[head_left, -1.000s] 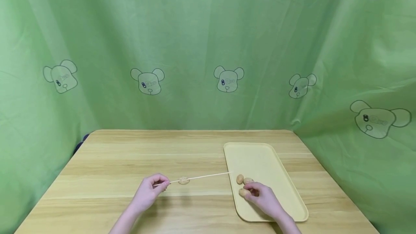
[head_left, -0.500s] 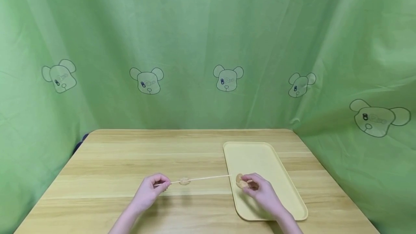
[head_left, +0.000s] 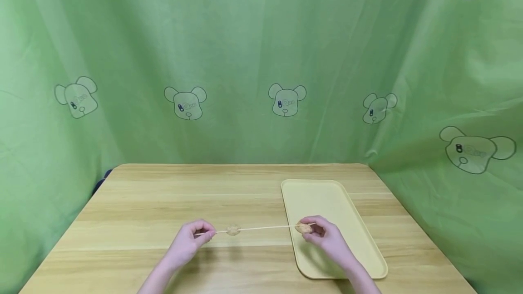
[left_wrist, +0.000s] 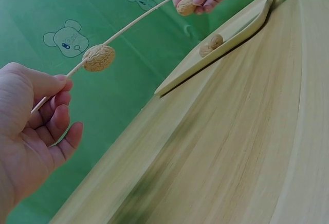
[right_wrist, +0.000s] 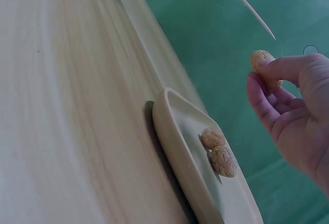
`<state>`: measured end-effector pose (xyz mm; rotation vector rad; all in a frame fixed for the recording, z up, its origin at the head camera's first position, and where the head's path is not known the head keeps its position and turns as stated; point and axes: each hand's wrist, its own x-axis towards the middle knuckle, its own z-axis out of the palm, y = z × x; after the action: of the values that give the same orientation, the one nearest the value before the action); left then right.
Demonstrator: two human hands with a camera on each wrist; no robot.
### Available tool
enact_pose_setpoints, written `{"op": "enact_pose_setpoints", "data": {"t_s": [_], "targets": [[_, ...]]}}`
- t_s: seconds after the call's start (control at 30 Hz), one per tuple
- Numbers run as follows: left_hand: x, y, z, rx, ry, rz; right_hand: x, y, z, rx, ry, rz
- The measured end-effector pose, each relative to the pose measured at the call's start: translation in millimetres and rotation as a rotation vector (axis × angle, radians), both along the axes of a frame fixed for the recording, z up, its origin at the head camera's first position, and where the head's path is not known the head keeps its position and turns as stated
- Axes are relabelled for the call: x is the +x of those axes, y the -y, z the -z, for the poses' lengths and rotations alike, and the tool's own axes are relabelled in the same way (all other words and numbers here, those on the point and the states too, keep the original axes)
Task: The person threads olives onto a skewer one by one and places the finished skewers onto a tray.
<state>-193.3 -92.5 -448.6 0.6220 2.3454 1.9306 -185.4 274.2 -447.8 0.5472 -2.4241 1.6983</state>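
Thumb and fingers of my left hand point(head_left: 189, 242) pinch a thin wooden skewer point(head_left: 265, 227) near its left end. On it, just past my fingertips, sits a tan, wrinkled oval ball point(left_wrist: 99, 58) that looks like a walnut. My right hand point(head_left: 327, 239) pinches a second wrinkled ball point(right_wrist: 263, 66) between thumb and fingers above the tray. The skewer's pointed end reaches toward this ball; the right wrist view shows a small gap between them. Two more balls point(right_wrist: 220, 152) lie side by side in the cream tray point(head_left: 323, 198), hidden behind my right hand in the head view.
The tray stands on the right part of a light wooden table point(head_left: 163, 194). A green curtain point(head_left: 237, 49) with bear-face prints hangs behind the table and along both sides.
My right hand has picked the ball up from the tray and raised it to the skewer's pointed end. My left hand stays nearly still, and the skewer's far end has dipped slightly.
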Motion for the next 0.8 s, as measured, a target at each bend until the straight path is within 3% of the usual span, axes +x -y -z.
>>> {"op": "enact_pose_setpoints", "data": {"t_s": [0.47,0.8], "targets": [[0.5,1.9,2.3,0.000,-0.005,-0.003,-0.1,2.6,-3.8,0.000,0.021,0.019],[1.3,2.5,2.1,-0.008,0.008,-0.014,1.4,3.8,-6.1,-0.054,0.002,-0.041]]}}
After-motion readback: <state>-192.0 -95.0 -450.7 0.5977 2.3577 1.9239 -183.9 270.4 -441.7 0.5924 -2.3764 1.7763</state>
